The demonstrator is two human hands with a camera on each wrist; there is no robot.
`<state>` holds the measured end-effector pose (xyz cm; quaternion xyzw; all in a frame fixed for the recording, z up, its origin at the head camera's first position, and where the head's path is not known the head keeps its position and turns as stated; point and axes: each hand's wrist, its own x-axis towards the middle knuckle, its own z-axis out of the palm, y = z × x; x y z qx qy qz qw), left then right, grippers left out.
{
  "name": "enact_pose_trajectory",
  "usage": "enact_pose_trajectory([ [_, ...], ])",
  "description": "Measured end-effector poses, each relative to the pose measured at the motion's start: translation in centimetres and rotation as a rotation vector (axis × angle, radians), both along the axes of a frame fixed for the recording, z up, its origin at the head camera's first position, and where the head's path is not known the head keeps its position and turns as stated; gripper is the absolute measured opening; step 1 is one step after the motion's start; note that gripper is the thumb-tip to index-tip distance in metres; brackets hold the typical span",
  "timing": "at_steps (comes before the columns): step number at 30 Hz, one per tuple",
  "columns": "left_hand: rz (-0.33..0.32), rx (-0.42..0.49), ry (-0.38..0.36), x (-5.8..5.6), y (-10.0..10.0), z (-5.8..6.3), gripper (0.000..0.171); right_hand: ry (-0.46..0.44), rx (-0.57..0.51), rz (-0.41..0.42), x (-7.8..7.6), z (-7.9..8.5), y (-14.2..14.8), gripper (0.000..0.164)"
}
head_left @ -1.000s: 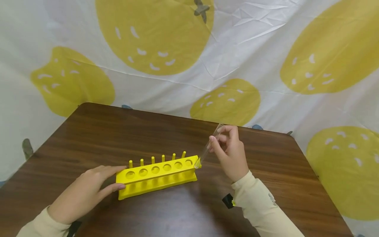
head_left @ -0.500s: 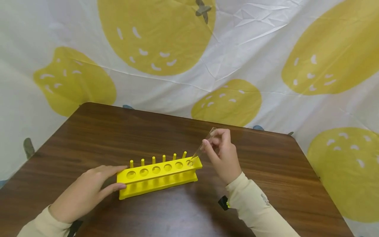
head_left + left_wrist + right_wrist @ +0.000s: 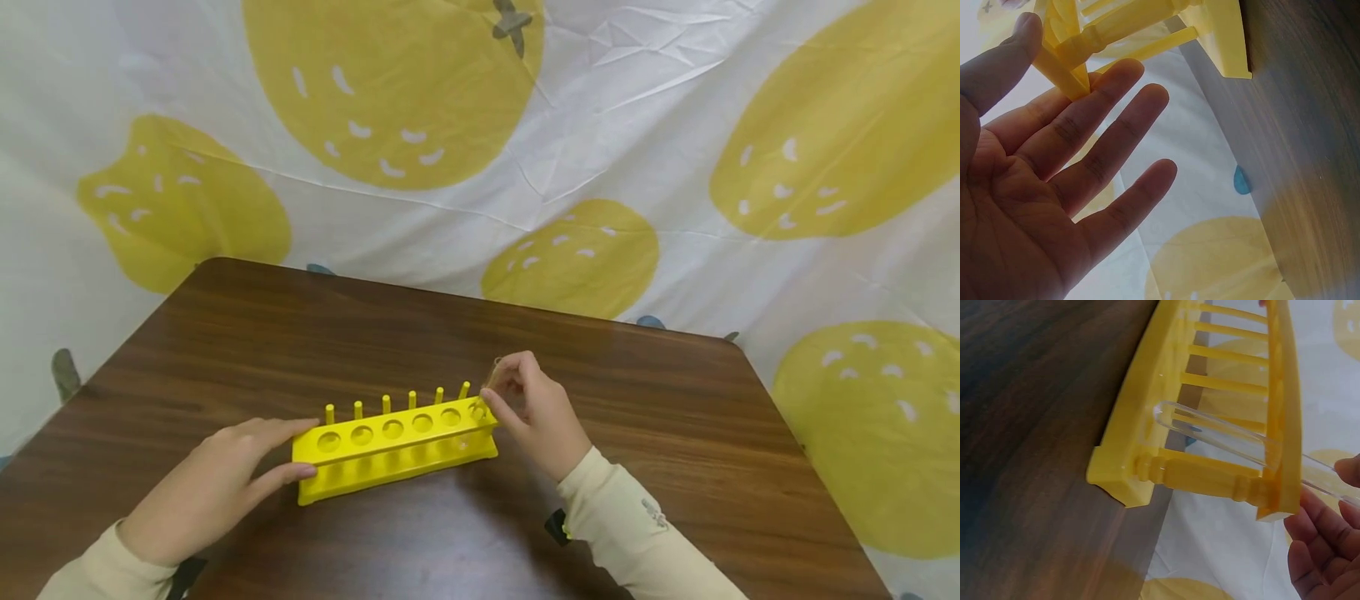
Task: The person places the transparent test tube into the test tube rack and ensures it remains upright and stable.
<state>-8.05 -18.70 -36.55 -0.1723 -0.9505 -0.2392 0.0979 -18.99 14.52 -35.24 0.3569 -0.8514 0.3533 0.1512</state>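
Note:
A yellow test tube rack point(image 3: 397, 477) with a row of round holes and upright pegs behind them stands on the table. My left hand point(image 3: 213, 483) pinches the left end of its top plate between thumb and fingers; the other fingers stretch out loosely in the left wrist view. At the far right end, my right hand point(image 3: 543, 417) pinches the upper part of a clear glass test tube point(image 3: 1222, 439). The tube passes slantwise through the rightmost hole, and its rounded tip is close to the rack's base in the right wrist view.
The dark wooden table point(image 3: 675, 433) carries the rack near its middle. Behind it hangs a white curtain point(image 3: 420, 233) printed with yellow fruit, close along the table's back edge.
My right hand has moved left and down, bringing the test tube from beside the rack's right end into the rightmost hole. My left hand keeps its grip on the rack.

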Motion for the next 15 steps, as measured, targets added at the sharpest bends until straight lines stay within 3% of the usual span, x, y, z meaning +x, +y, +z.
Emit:
enact_pose_trajectory([
  [7, -0.001, -0.012, -0.012, -0.1, 0.2, -0.3, 0.048, -0.007, 0.071, -0.047, 0.4, -0.3, 0.3, 0.028],
  [15, 0.021, -0.04, 0.025, 0.3, 0.0, -0.4, 0.05, -0.082, 0.142, -0.006, 0.2, -0.4, 1.3, 0.038],
])
